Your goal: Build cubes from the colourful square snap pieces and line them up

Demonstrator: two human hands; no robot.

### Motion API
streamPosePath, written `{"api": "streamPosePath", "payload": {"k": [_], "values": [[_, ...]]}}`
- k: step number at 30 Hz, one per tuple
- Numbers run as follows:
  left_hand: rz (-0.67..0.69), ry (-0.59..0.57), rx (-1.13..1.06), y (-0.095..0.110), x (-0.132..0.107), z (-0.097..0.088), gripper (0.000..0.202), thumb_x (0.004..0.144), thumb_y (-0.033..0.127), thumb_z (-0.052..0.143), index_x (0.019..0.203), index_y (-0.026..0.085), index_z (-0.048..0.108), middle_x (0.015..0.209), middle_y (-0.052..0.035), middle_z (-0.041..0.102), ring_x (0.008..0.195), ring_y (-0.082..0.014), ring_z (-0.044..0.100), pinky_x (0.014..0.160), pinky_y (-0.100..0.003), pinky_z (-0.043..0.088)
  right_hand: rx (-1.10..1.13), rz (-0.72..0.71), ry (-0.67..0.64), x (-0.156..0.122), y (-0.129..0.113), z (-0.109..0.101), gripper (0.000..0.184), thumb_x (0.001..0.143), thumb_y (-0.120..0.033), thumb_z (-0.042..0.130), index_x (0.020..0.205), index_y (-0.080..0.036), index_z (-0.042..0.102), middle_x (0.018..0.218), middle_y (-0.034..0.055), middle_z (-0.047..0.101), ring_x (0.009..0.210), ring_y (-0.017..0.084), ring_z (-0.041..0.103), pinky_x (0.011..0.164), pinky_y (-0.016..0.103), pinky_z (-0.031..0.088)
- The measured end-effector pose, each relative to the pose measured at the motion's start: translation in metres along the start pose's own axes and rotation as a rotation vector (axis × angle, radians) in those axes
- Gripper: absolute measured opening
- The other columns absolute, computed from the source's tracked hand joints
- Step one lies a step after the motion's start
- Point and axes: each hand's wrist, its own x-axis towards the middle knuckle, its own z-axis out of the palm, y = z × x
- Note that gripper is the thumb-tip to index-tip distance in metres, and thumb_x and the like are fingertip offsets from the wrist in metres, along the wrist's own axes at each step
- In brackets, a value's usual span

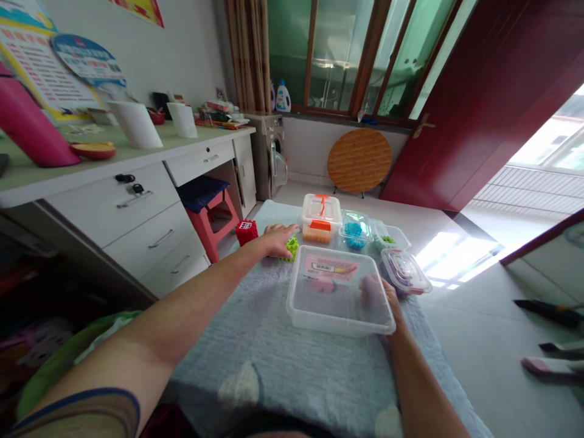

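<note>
Left hand (pixel 276 241) over lime block (pixel 292 247), grip unclear; right hand (pixel 390 300) in pinch on clear box (pixel 328 322), pink label (pixel 331 267) illegible.

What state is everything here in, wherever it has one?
Large clear container, held by right hand; lid unclear
Green block, at left hand; grip unclear
Orange-handled box, lid on
Washing machine, door open
Red door, open
Desk drawers, shut
Curtain, gathered aside
Round tabletop, tipped on edge

Glare on floor (pixel 449 254); warped edges
</note>
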Motion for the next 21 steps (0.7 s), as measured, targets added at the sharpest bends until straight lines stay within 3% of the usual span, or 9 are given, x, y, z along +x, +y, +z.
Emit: {"api": "streamPosePath", "payload": {"k": [4, 8, 12, 18, 21], "values": [[-0.019, -0.103, 0.032, 0.001, 0.013, 0.01, 0.112, 0.06, 0.038, 0.077, 0.153, 0.019, 0.018, 0.142, -0.0192, 0.051, 0.135, -0.0384, 0.04, 0.111, -0.053, 0.022, 0.051, -0.006, 0.026, -0.006, -0.007, 0.006, 0.033, 0.059, -0.042, 0.08, 0.079, -0.019, 0.067, 0.059, -0.0021, 0.061, 0.046, 0.012, 0.048, 0.043, 0.024, 0.037], [-0.035, -0.126, 0.006, -0.004, 0.02, 0.018, 0.113, 0.059, 0.037, 0.078, 0.153, 0.018, 0.016, 0.139, -0.0207, 0.054, 0.131, -0.0385, 0.045, 0.112, -0.059, 0.014, 0.053, -0.019, 0.044, -0.012, -0.017, 0.014, 0.034, 0.054, -0.031, 0.078, 0.085, -0.019, 0.069, 0.058, -0.0027, 0.06, 0.047, 0.011, 0.046, 0.043, 0.023, 0.036], [-0.012, -0.047, -0.094, -0.01, 0.023, 0.023, 0.109, 0.056, 0.034, 0.08, 0.149, 0.018, 0.027, 0.123, -0.0186, 0.065, 0.12, -0.0396, 0.054, 0.109, -0.06, 0.014, -0.063, -0.033, 0.041, -0.017, -0.024, 0.018, 0.026, 0.057, -0.028, 0.072, 0.08, -0.019, 0.07, 0.054, 0.0001, 0.056, 0.048, 0.015, 0.047, 0.045, 0.027, 0.037], [-0.025, 0.037, -0.227, -0.012, 0.022, 0.023, 0.098, 0.046, 0.027, 0.082, 0.136, 0.021, 0.045, 0.106, -0.0117, 0.071, 0.109, -0.038, 0.058, 0.109, -0.057, 0.014, -0.188, -0.051, 0.056, -0.012, -0.021, 0.015, 0.022, 0.059, -0.03, 0.069, 0.079, -0.02, 0.071, 0.058, 0.0042, 0.06, 0.054, 0.021, 0.054, 0.05, 0.033, 0.042], [-0.023, 0.057, -0.268, -0.012, 0.021, 0.02, 0.089, 0.045, 0.024, 0.082, 0.128, 0.019, 0.052, 0.105, -0.0129, 0.071, 0.11, -0.0394, 0.057, 0.109, -0.056, 0.013, -0.217, -0.056, 0.031, -0.011, -0.022, 0.013, 0.023, 0.059, -0.032, 0.069, 0.079, -0.022, 0.073, 0.063, 0.0061, 0.064, 0.058, 0.024, 0.057, 0.053, 0.035, 0.045]]}}
